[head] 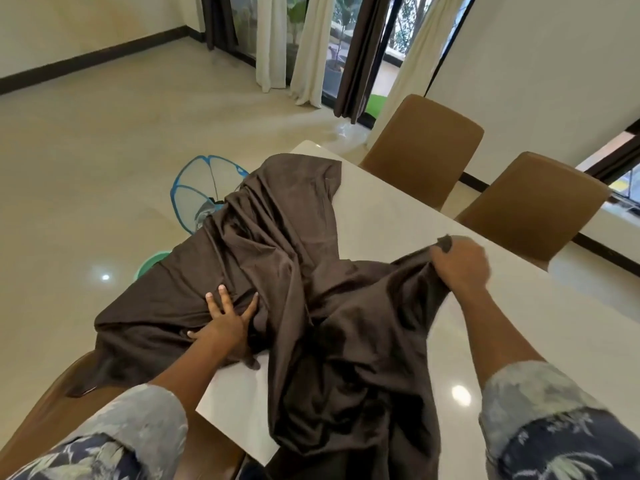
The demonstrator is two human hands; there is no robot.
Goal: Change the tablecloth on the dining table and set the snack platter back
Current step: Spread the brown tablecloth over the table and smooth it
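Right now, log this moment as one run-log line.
left hand: pressed flat on brown tablecloth | right hand: grips cloth edge | cloth: bunched, not spread | table: far side bare

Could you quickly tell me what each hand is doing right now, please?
Left hand: open, fingers spread, pressing on the brown tablecloth.
Right hand: closed, gripping a bunched edge of the brown tablecloth.

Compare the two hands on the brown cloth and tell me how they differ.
The left hand lies spread flat on the brown cloth; the right hand is curled round a bunched edge of it. The left hand rests on the cloth's middle folds; the right hand holds its edge over the bare white table. Both touch the same cloth.
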